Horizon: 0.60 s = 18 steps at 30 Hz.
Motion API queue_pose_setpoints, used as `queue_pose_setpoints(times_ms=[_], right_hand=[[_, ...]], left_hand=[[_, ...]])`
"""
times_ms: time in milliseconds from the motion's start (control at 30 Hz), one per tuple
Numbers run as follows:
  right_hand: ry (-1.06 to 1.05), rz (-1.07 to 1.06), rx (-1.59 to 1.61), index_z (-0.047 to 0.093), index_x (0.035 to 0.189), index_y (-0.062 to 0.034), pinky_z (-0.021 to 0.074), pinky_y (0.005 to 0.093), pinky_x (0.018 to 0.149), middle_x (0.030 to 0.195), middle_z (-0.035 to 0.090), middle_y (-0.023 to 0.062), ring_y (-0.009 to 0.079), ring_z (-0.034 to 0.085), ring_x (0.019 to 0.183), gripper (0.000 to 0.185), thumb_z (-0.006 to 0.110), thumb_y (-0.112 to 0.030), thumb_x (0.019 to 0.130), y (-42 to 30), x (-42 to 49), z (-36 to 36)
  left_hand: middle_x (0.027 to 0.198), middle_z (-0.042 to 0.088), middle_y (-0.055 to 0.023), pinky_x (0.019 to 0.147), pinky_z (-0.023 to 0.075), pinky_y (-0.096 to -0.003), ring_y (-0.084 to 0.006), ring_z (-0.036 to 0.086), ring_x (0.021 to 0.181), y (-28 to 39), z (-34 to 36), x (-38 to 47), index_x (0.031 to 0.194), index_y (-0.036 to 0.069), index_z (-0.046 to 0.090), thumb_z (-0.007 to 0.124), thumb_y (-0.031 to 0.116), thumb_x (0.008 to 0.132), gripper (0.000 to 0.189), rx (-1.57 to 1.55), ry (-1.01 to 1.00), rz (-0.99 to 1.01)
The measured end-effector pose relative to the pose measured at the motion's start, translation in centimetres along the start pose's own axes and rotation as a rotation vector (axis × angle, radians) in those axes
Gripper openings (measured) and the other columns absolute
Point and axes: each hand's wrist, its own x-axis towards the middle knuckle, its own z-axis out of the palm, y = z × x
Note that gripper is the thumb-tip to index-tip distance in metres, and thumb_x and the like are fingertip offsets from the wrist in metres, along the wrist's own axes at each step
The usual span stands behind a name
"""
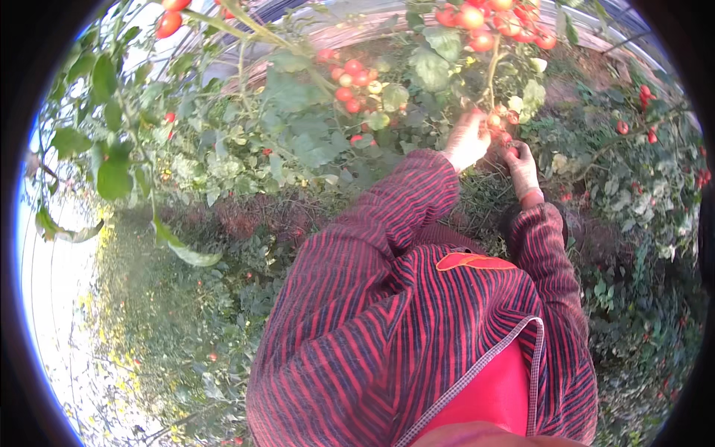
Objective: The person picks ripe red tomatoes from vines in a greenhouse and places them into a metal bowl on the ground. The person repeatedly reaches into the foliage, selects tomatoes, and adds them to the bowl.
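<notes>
Both my hands reach forward to a cluster of small red tomatoes (499, 124) hanging from a stem. My left hand (468, 139) is at the cluster's left side, fingers bent against the fruit; whether they close on one is blurred. My right hand (522, 166) is lower and to the right, thumb and fingertips at a red tomato (512, 151) at the cluster's bottom end. Above hangs a larger bunch of ripe tomatoes (497, 22) on the same plant. Another bunch of red and pale tomatoes (353, 84) hangs farther left.
Leafy tomato vines (307, 134) spread on the left, and a thick green stem (251, 28) crosses the upper left. More vines with red fruit (623, 127) stand on the right. Drooping leaves (187, 251) hang at the left. Bare soil (240, 215) shows between the plants.
</notes>
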Motion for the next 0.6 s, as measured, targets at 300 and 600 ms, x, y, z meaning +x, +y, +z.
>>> queue_pose_setpoints(times_ms=[300,600], right_hand=[[0.290,0.046,-0.324,0.066,0.121,-0.0020,0.0525,0.0386,0.083,0.089,0.073,0.0154,0.0306,0.070,0.087,0.049,0.059,-0.036,0.086,0.0,-1.9,0.1],[0.215,0.121,0.054,0.070,0.107,-0.0063,0.0479,0.0298,0.054,0.075,0.064,0.0029,0.0136,0.058,0.061,0.025,0.056,-0.022,0.094,4.3,-4.0,-1.4]], left_hand=[[0.117,0.066,-0.0124,0.097,0.0486,-0.0357,-0.0214,0.062,0.109,0.1,-0.5,0.1,0.126,0.004,0.059,0.064,0.016,0.092,0.037,-0.109,-0.136,-0.138],[0.117,0.064,-0.0172,0.097,0.0476,-0.0421,-0.0305,0.060,0.110,0.4,-0.3,3.2,0.122,0.002,0.062,0.074,0.026,0.085,0.046,0.159,-0.160,0.128]])
